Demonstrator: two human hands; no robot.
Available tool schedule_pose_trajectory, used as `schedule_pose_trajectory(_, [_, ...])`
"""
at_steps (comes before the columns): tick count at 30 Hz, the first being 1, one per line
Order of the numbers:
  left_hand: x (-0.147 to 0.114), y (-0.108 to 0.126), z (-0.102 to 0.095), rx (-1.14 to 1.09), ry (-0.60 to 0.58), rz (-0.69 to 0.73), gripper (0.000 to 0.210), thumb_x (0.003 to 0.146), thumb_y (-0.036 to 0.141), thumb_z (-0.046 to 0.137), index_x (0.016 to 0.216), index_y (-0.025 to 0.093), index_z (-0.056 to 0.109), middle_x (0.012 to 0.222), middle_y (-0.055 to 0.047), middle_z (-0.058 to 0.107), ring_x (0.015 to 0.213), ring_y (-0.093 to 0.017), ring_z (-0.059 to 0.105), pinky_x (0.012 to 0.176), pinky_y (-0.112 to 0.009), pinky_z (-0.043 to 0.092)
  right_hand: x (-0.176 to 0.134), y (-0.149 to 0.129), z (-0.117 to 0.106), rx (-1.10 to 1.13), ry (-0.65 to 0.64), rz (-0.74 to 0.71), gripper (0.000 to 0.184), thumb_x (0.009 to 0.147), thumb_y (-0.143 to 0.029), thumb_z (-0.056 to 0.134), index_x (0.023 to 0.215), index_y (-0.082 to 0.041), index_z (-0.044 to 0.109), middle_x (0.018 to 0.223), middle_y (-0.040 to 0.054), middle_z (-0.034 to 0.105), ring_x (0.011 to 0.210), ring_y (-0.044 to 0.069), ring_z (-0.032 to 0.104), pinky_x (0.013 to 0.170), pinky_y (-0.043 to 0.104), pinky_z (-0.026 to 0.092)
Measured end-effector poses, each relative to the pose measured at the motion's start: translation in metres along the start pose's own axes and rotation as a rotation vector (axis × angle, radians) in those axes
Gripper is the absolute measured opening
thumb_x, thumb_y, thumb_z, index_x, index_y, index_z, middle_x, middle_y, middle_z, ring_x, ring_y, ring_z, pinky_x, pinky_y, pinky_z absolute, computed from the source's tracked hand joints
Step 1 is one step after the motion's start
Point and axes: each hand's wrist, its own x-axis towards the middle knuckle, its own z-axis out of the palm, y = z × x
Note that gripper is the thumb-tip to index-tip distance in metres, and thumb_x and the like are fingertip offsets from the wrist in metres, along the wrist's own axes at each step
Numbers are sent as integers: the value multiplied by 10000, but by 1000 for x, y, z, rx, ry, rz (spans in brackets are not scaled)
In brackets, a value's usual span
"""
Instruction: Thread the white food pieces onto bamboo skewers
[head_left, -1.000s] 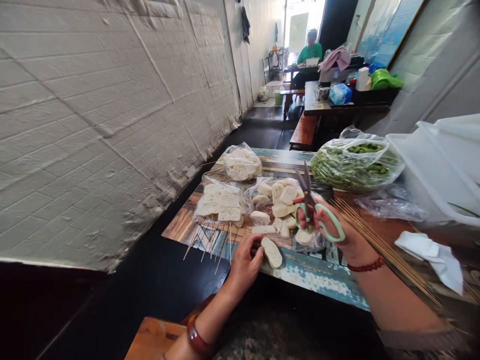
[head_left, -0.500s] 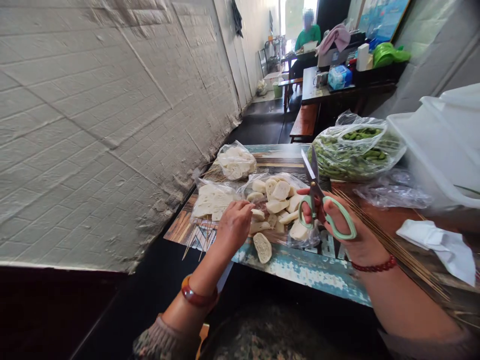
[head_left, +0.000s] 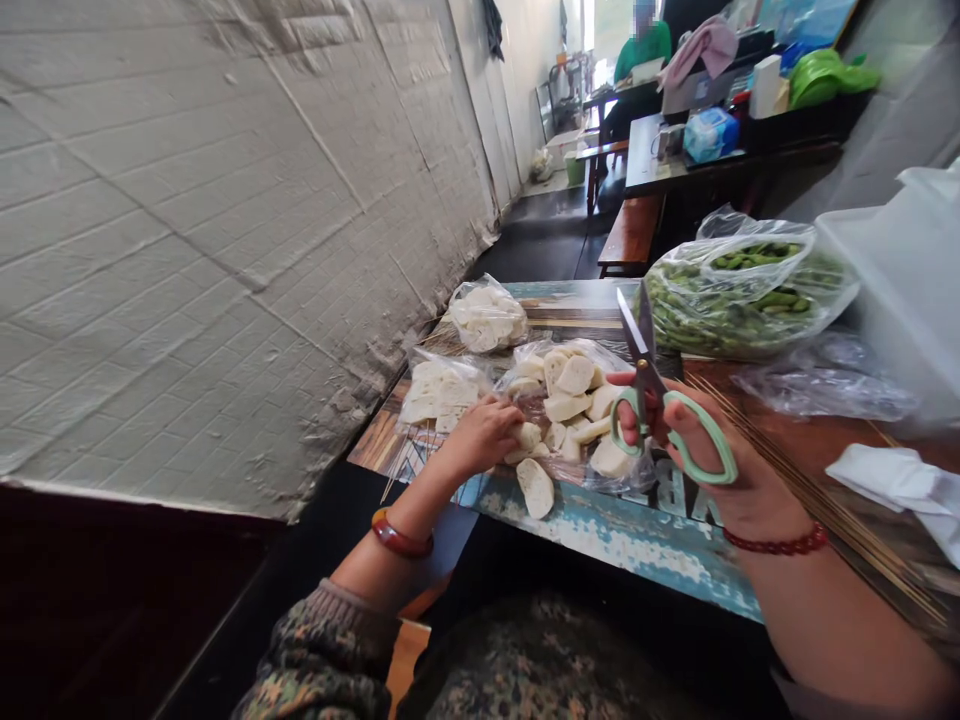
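Green-handled scissors [head_left: 646,375] stand upright in my right hand [head_left: 750,495], blades pointing up and slightly apart. My fingers pass through and round the handles. At the left edge of a heap of pale, spongy bread slices [head_left: 571,375], my left hand [head_left: 484,437] curls its fingers on one bread slice [head_left: 529,436]; the fingertips are partly hidden. A single bread slice [head_left: 535,488] lies flat near the front edge of the table. The heap rests on an opened clear plastic bag [head_left: 637,474].
Two clear bags of pale pieces [head_left: 489,315] [head_left: 442,392] lie near the wall. Behind the scissors sits a bag of green pods [head_left: 750,300], beside a white plastic tub [head_left: 892,270]. Thin wooden skewers [head_left: 847,515] and white tissue [head_left: 892,475] are on the right. A person in green [head_left: 646,45] is far back.
My left hand has lowered and reached forward onto a slice at the heap's left edge. The scissors stay in my right hand. The whole view has shifted slightly.
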Motion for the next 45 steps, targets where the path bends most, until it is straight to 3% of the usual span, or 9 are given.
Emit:
schedule_pose_trajectory(3, [-1, 3, -5, -275, 126, -94, 120, 779, 172, 656, 894, 178, 692, 893, -49, 700, 886, -213, 609, 855, -353, 468, 0, -3, 3, -40, 14, -4, 546, 911, -628, 528, 1260, -221, 634, 857, 53, 570, 734, 208, 523, 613, 322, 446])
schedule_pose_trajectory(6, [-3, 5, -15, -819, 235, -162, 245, 824, 293, 671, 1040, 179, 699, 937, -50, 711, 830, -180, 627, 738, -282, 483, 0, -8, 8, -72, 56, -9, 523, 917, -635, 501, 1219, -237, 651, 855, 61, 566, 722, 217, 526, 596, 328, 455])
schedule_pose_trajectory(11, [-8, 16, -27, -1538, 220, -220, 394, 784, 369, 758, 1125, 183, 693, 993, -67, 725, 789, -154, 654, 681, -252, 520, -1, -7, 7, -66, -30, 2, 515, 932, -612, 498, 1260, -237, 626, 870, 59, 576, 735, 213, 555, 643, 333, 486])
schedule_pose_trajectory(20, [-16, 43, -29, -1834, 382, -329, 381, 706, 316, 842, 985, 154, 639, 839, -20, 705, 712, -125, 677, 722, -251, 569, 2, 5, 16, -389, -363, 110, 662, 865, -652, 583, 1329, -180, 562, 922, 75, 629, 784, 225, 621, 679, 315, 536])
schedule_pose_trajectory(26, [-22, 47, -32, -1827, 489, -307, 310, 733, 335, 825, 895, 143, 643, 697, 23, 636, 648, -91, 627, 750, -265, 577, 1, 7, 23, -581, -354, 56, 571, 852, -608, 621, 1208, -162, 640, 901, 103, 678, 792, 254, 648, 690, 332, 545])
schedule_pose_trajectory(31, [-28, 51, -36, -1737, 534, -235, 376, 693, 284, 847, 993, 156, 660, 932, -20, 687, 801, -129, 662, 765, -270, 572, -1, 10, 26, -640, -322, 3, 504, 818, -536, 692, 1188, -194, 685, 946, 126, 713, 785, 273, 666, 682, 355, 554])
schedule_pose_trajectory(37, [-33, 45, -29, -1554, 497, -218, 438, 732, 318, 807, 1114, 191, 634, 991, -42, 687, 827, -160, 656, 743, -286, 548, 0, 8, 23, -630, -199, 45, 606, 776, -524, 746, 1265, -178, 657, 939, 122, 720, 749, 264, 676, 669, 363, 576])
schedule_pose_trajectory(42, [-24, 20, -7, -837, 313, -213, 324, 790, 235, 696, 1104, 161, 667, 874, -56, 669, 792, -184, 625, 744, -323, 510, 4, 0, 8, -526, 98, -2, 557, 846, -522, 674, 1288, -186, 625, 857, 58, 684, 687, 200, 643, 620, 296, 557])
schedule_pose_trajectory(45, [-13, 14, 1, -360, 260, -103, 364, 761, 152, 656, 1122, 182, 690, 936, -78, 649, 838, -211, 615, 802, -371, 501, 5, 0, 1, -464, 200, -16, 547, 841, -510, 695, 1285, -197, 624, 857, 45, 682, 713, 190, 637, 644, 285, 556])
